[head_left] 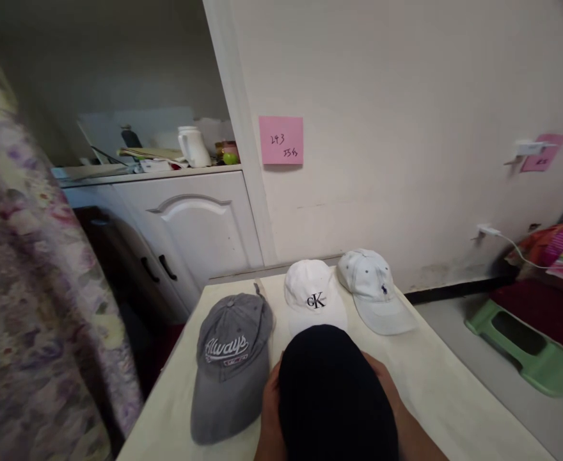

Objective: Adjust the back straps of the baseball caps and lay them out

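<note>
A black cap (334, 397) is held between my two hands, low in the view and over the near part of the table. My left hand (272, 403) grips its left side, with the fingers mostly hidden by the cap. On the opposite side my right hand (384, 384) closes on it, its fingertips also out of sight. Just left of my left hand lies a grey cap (233, 358) with "Always" lettering. Beyond the black cap sits a white cap (313, 288) marked "CK", its brim partly covered from view. A pale blue cap (372, 288) with a small dark emblem rests to its right.
The cloth-covered table (435, 397) meets the wall. A flowered curtain (36, 288) hangs at left, beside a white cabinet (195, 224) with a white jug (194, 147) on top. A green stool (526, 352) stands on the floor at right.
</note>
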`<state>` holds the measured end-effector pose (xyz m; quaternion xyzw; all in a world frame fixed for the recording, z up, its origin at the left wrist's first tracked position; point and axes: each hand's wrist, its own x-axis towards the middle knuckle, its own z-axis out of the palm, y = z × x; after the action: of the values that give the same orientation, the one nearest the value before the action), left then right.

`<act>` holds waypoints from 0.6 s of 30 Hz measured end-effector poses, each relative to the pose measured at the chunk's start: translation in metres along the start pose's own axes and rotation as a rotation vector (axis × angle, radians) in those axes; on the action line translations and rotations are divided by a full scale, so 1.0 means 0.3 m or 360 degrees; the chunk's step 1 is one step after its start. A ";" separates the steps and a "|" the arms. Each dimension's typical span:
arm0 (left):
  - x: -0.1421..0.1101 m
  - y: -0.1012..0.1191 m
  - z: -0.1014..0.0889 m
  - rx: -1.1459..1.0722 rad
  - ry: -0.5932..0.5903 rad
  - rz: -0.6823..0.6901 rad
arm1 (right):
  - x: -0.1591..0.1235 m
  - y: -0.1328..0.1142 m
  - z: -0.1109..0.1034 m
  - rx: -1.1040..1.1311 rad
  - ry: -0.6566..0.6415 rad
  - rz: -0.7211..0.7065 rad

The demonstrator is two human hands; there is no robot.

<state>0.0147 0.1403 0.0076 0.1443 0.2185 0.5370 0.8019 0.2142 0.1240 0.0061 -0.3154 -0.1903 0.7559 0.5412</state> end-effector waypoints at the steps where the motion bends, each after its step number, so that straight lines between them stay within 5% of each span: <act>1: 0.004 0.001 -0.016 -0.0008 0.0050 0.0031 | 0.007 0.005 -0.001 0.0017 0.0009 0.0015; 7: -0.001 -0.007 -0.077 -0.0044 0.0238 0.0142 | -0.002 -0.010 0.015 0.0137 -0.0017 0.0072; 12: -0.014 0.001 -0.103 -0.0042 0.0237 0.0164 | -0.034 -0.022 0.020 0.0241 -0.0386 0.0261; 15: -0.020 0.010 -0.101 -0.0042 0.0211 0.0164 | -0.043 -0.011 0.012 0.0321 -0.0538 0.0386; 18: -0.025 0.008 -0.069 -0.0038 0.0161 0.0093 | -0.047 -0.006 0.010 0.0383 -0.0465 0.0410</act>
<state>-0.0001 0.1343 -0.0078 0.1137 0.2479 0.5695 0.7754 0.2165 0.1115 0.0131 -0.1574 -0.1334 0.8737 0.4405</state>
